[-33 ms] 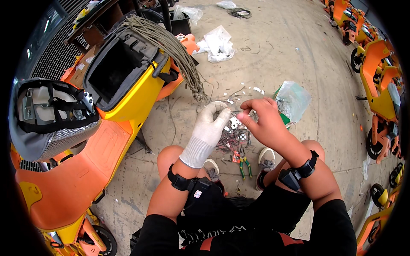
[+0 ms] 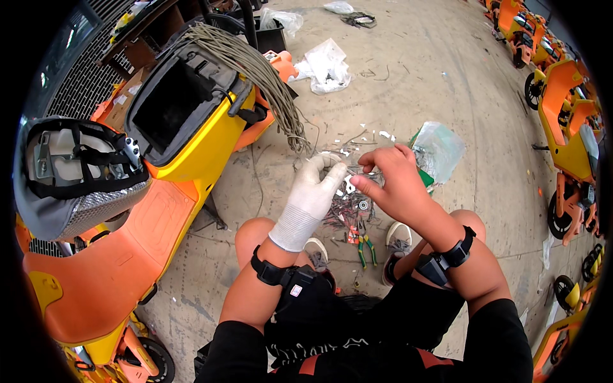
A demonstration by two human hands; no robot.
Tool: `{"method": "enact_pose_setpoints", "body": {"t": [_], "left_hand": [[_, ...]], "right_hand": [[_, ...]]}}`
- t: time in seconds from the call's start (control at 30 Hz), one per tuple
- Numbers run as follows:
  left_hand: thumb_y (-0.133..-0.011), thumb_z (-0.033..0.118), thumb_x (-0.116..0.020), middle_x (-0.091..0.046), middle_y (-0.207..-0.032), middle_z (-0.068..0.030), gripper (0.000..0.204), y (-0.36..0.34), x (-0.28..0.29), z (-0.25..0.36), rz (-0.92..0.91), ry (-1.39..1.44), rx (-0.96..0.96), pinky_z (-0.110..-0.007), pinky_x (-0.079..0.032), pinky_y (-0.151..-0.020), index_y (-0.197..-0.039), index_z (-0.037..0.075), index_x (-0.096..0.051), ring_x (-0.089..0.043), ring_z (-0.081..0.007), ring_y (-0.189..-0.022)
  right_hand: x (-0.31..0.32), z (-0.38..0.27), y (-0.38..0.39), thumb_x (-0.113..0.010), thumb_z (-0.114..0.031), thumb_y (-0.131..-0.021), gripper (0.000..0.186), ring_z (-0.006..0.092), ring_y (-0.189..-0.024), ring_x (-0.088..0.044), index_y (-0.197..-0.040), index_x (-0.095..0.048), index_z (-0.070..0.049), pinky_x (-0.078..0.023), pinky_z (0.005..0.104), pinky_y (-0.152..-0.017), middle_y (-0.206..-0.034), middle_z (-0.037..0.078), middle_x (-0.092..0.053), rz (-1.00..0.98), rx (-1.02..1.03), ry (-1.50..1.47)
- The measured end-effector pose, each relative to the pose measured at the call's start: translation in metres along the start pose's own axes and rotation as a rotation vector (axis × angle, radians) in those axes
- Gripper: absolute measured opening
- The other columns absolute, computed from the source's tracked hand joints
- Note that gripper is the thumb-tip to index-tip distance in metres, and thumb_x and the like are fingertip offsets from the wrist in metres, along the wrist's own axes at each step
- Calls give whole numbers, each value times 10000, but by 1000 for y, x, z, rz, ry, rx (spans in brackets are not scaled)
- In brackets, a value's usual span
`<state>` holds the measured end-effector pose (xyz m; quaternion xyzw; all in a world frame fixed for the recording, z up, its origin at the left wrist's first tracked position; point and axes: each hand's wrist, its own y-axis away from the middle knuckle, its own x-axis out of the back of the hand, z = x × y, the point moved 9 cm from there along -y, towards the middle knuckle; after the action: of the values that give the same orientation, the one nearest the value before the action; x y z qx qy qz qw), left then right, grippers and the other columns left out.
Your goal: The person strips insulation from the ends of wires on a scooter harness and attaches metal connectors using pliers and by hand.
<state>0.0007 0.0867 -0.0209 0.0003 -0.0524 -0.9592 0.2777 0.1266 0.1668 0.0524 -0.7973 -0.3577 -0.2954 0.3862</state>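
My left hand [image 2: 317, 182], in a white knit glove, is closed with thumb and fingertips together on a thin wire-like strand [image 2: 352, 171]. Close beside it, my bare right hand [image 2: 394, 177] has its thumb and forefinger at the strand's other end, bent in a pinch. The strand is too fine to make out fully. Below both hands, a heap of short wire scraps [image 2: 338, 212] lies on the concrete, with white bits and a round metal bearing [image 2: 363, 205] among them. Pliers with green and yellow handles [image 2: 366, 250] rest between my shoes.
A yellow and orange scooter [image 2: 137, 255] stands at my left, its open box [image 2: 172, 105] draped with a coil of cable [image 2: 255, 67]. A grey helmet-like thing [image 2: 76, 179] sits nearby. Clear plastic [image 2: 440, 150] lies beyond my right hand; more scooters [image 2: 562, 140] line the right.
My right thumb has shifted slightly left, toward the gloved fingertips. The left hand has barely moved.
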Motion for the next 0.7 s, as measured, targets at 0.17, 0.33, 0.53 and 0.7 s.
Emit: {"method": "enact_pose_setpoints", "body": {"t": [0.17,0.33,0.53,0.7], "left_hand": [[-982,222,-615,-634,-908,15,215,2,-7,-1,-41,8,44,-187,-426,-613,-1083,32,-614,-539,-32,-769],[-981,211,-612,-612,-894,28,186,4,-6,-2,-34,-3,40,-186,-400,-598,-1051,38,-616,-501,-20,-740],[-962,120,-602,-595,-888,15,98,5,-9,5,-89,26,-42,-207,-428,-668,-1008,34,-604,-508,-42,-778],[-953,81,-604,-596,-929,-25,58,9,-17,19,-195,108,-144,-247,-467,-777,-969,28,-587,-552,-94,-836]], "right_hand": [[-3,-13,5,-736,-184,-831,127,232,-961,-608,-901,-666,-104,-392,480,-1004,-871,33,-656,91,184,163],[-1,-14,6,-731,-163,-828,88,240,-921,-619,-858,-686,-94,-408,447,-980,-833,41,-671,125,197,121],[-28,19,11,-607,-159,-961,175,204,-818,-651,-900,-681,-13,-467,371,-856,-802,62,-671,-209,-386,-513],[-59,24,21,-517,-172,-983,263,195,-760,-656,-808,-628,-10,-504,330,-806,-683,22,-580,-411,-602,-1175]]}}
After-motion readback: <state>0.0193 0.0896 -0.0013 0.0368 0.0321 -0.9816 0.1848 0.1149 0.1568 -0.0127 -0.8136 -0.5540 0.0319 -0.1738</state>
